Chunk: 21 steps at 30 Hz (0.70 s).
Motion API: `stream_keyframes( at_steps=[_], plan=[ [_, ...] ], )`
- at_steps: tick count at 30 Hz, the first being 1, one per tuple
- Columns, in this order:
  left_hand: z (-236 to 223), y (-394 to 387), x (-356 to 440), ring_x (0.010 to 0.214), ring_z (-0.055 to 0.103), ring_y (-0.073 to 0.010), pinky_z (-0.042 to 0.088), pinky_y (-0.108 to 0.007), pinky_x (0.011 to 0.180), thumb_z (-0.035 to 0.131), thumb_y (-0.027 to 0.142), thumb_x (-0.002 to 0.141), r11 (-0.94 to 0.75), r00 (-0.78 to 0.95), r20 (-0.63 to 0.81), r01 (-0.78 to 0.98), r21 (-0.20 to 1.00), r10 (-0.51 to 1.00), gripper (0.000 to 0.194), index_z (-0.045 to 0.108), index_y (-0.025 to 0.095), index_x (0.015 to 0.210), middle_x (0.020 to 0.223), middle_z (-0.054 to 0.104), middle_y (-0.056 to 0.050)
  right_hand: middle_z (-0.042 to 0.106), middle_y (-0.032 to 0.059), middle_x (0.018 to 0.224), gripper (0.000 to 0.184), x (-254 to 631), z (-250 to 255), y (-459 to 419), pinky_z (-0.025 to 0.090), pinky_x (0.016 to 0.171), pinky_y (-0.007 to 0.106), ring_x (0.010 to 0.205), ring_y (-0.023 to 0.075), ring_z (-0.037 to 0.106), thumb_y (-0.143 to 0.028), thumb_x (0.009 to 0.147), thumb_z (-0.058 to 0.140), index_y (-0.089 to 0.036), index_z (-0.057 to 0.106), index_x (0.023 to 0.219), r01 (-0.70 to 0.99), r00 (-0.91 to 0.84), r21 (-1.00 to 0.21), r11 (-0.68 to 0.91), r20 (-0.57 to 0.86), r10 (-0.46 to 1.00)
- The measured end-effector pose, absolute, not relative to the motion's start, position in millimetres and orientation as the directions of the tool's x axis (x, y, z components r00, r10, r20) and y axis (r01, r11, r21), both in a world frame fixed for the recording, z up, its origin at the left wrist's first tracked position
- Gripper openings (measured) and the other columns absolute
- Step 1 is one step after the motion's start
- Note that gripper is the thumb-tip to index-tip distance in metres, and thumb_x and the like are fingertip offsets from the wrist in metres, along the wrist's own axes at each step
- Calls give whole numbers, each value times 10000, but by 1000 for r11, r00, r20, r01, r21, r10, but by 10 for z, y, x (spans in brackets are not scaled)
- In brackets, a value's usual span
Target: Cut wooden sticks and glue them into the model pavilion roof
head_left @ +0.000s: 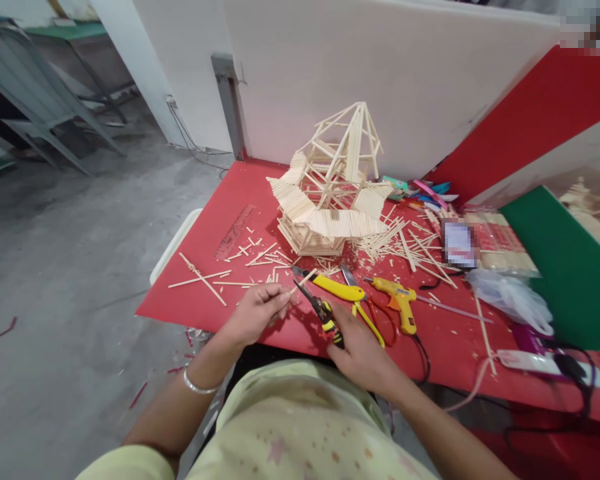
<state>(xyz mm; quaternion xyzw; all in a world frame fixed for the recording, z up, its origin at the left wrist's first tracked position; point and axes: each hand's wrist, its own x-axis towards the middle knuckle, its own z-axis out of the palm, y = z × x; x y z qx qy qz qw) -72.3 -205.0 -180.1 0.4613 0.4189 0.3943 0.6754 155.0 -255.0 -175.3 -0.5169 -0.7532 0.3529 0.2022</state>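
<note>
My left hand (260,312) pinches a thin wooden stick (307,275), which points up and to the right. In my right hand (360,343) is a pair of pliers (323,312) with black and yellow handles. Their narrow jaws are beside the stick; whether they touch it I cannot tell. Just beyond the hands lie a yellow utility knife (337,287) and scissors (383,323) with red handles. Behind these stands a pagoda-like model (330,207) of wooden sticks, with slatted roof panels and an open pointed frame on top.
Loose sticks (405,243) and offcuts litter the red table (180,300). A yellow glue gun (400,300) with its cord lies on the right, near a plastic bag (513,297) and a power strip (530,361). On the left is a clear ruler (235,230). A white board (380,67) rises behind.
</note>
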Motion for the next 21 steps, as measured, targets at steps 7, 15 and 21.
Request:
stream_keyframes(
  at_steps=[7, 15, 21],
  plan=[
    [-2028, -2029, -787, 502, 500, -105, 414, -230, 508, 691, 443, 806, 108, 223, -63, -195, 975, 973, 303, 724, 142, 793, 571, 584, -15, 654, 13, 696, 237, 1504, -1732, -2557, 499, 614, 282, 651, 167, 605, -198, 627, 506, -179, 637, 824, 154, -419, -891, -428, -451, 788],
    [-2003, -1924, -740, 574, 586, -99, 493, -226, 558, 754, 325, 748, 51, 23, -49, -93, 994, 999, 178, 746, 160, 814, 771, 664, -25, 684, 54, 744, 145, 1335, -1814, -2222, 547, 629, 296, 656, 166, 667, -284, 700, 637, -161, 606, 771, 14, -385, -655, -755, -701, 601],
    [-2103, -1897, -743, 625, 620, -114, 526, -245, 617, 806, 310, 704, 199, 7, -211, -373, 906, 977, 273, 719, 133, 894, 714, 682, -26, 699, 55, 971, 319, 1397, -1813, -2223, 559, 825, 393, 902, 209, 675, -435, 827, 633, -222, 638, 1064, 254, -386, -941, -222, -309, 869]
  ],
)
